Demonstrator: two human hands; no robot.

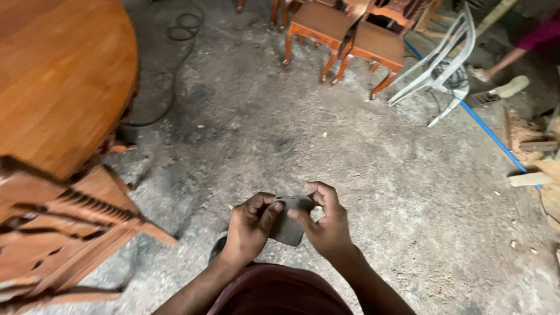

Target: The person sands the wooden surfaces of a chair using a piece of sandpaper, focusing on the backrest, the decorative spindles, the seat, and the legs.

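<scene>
Both my hands hold a small grey sheet, probably sandpaper, in front of my lap above the concrete floor. My left hand pinches its left edge with thumb and fingers. The sheet's right edge is gripped by my right hand, whose fingers curl over the top. The sheet looks bent or folded between the two hands. My forearms and dark red garment fill the bottom of the view.
A round wooden tabletop and a carved wooden chair part stand at the left. Wooden stools and a tipped white plastic chair are at the back. Another person's arm, a blue hose and wood scraps lie at the right.
</scene>
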